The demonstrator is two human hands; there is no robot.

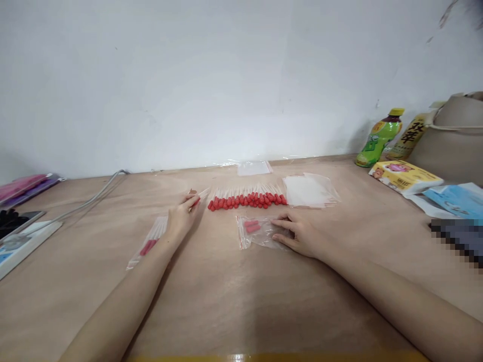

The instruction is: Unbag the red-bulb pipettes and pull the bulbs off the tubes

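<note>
Pinched between the fingers of my left hand (183, 213) is a red-tipped stick (196, 201), left of a row of similar red-tipped sticks (247, 200). My right hand (298, 232) rests with its fingers apart on a clear zip bag (267, 237), which has red pieces inside near its left end. Under my left forearm lies another clear bag (153, 240) with red-tipped sticks in it. A stack of clear bags with white contents (307, 191) sits right of the row, and a white packet (254, 168) lies behind it.
At the right stand a green bottle (379, 138), a yellow bottle (407, 137) and a beige bag (458, 143), with a yellow tissue pack (405, 177) and a blue packet (456, 200) before them. On the left are a grey cable (94, 197) and pink and purple pouches (26, 187).
</note>
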